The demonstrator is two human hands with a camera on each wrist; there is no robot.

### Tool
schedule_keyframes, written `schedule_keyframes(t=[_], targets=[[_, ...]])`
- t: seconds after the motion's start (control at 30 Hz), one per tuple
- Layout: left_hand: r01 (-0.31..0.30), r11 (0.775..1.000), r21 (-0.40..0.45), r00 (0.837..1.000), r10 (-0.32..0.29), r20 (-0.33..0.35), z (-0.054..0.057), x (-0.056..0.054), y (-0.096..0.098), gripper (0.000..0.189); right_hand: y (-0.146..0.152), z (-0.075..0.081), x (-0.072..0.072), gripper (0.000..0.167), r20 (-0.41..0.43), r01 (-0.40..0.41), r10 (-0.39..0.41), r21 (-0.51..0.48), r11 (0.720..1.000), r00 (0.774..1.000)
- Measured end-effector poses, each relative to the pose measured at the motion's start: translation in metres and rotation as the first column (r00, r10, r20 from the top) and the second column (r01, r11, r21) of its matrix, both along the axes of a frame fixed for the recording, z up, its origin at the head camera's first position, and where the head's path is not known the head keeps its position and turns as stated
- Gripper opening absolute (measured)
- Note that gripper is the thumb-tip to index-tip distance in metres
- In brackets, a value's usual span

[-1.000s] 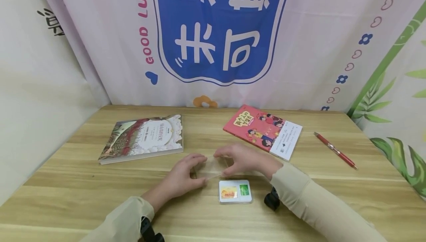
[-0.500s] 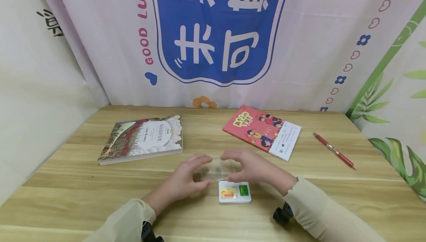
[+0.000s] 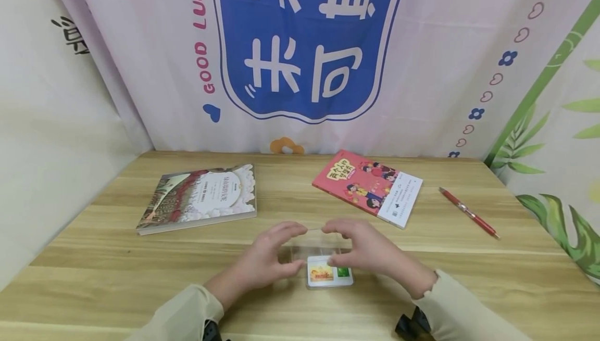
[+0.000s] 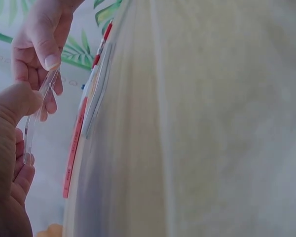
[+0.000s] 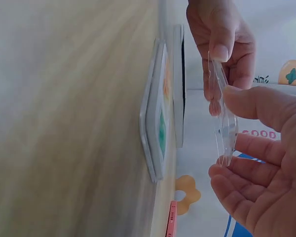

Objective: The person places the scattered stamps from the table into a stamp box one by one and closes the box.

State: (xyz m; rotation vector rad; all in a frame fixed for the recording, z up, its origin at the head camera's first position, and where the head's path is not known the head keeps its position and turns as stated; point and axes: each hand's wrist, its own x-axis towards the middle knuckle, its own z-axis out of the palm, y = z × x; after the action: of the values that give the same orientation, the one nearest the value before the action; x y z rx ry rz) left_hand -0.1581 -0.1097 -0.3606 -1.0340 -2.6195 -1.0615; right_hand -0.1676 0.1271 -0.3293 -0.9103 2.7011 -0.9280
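A clear plastic lid is held level above the table between my two hands. My left hand pinches its left side, thumb at the near edge and fingers at the far edge. On the opposite side my right hand grips it the same way, as the right wrist view shows with the transparent lid. Below lies a flat white box bearing a yellow-orange picture and a green one. The lid's near edge and my right thumb partly cover that box in the head view. A gap separates box and lid.
A thick picture book lies at the left of the wooden table. Behind my right hand is a pink book with a white band. A red pen lies farther right. Printed cloth hangs behind the table.
Both hands have raised the clear lid off the table and carried it right and nearer, so it now partly overlaps the white box in the head view. The box stays in place.
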Motion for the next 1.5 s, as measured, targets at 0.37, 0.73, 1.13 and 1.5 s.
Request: schedule_keyframes(t=[0.37, 0.73, 1.13, 1.5], targets=[[0.047, 0.999, -0.016, 0.999, -0.048, -0.012, -0.001, 0.007, 0.010, 0.055, 0.012, 0.001, 0.018, 0.051, 0.006, 0.034, -0.034, -0.048, 0.998, 0.999], [0.066, 0.996, -0.057, 0.995, -0.062, 0.073, -0.003, 0.012, 0.019, 0.056, 0.017, -0.005, 0.025, 0.046, 0.083, 0.079, -0.077, -0.031, 0.996, 0.994], [0.094, 0.990, -0.110, 0.986, -0.078, 0.144, -0.008, 0.010, 0.023, 0.053, 0.019, -0.020, 0.026, 0.048, 0.067, 0.068, -0.065, -0.046, 0.997, 0.996], [0.102, 0.983, -0.153, 0.980, -0.074, 0.182, -0.010, 0.010, 0.024, 0.053, 0.020, -0.025, 0.026, 0.045, 0.058, 0.043, -0.042, -0.014, 0.999, 0.997]])
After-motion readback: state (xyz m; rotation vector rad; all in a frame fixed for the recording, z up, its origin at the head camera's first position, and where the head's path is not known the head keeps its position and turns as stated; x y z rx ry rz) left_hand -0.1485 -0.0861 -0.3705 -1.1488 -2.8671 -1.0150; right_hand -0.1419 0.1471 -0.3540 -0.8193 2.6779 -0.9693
